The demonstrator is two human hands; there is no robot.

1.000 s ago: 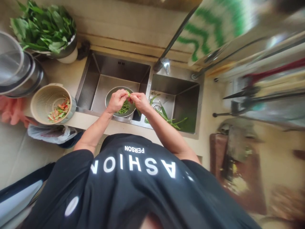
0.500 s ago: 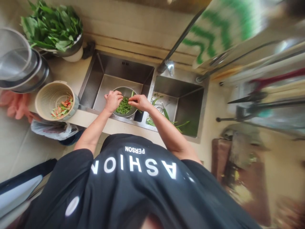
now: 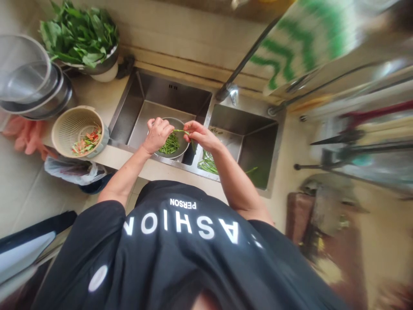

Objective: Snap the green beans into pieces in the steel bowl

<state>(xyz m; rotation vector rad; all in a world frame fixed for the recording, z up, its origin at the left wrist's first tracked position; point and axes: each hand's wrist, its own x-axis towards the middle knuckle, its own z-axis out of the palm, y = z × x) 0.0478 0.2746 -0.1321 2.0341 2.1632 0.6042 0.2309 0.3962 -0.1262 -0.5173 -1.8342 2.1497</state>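
Over the left sink basin [image 3: 151, 113], my left hand [image 3: 157, 133] and my right hand [image 3: 200, 136] pinch a thin green vegetable stem [image 3: 179, 130], stretched between their fingertips. Both hands are closed on it. Just beneath them a round metal bowl [image 3: 184, 150] holds short green stem pieces [image 3: 170, 144]; part of its rim is hidden by my left hand. Longer green stems [image 3: 208, 163] lie in the right basin [image 3: 258, 144], partly covered by my right forearm.
A beige strainer basket [image 3: 61, 129] with red and green scraps stands left of the sink. Behind it are stacked metal bowls [image 3: 66, 97] and a heap of leafy greens [image 3: 84, 38]. The faucet [image 3: 232, 92] rises between the basins. A cutting board [image 3: 346, 245] lies at right, blurred.
My hands now hold a stem level between them, where before they were lower over the bowl. My right hand has shifted right and up. The stems in the right basin lie differently.
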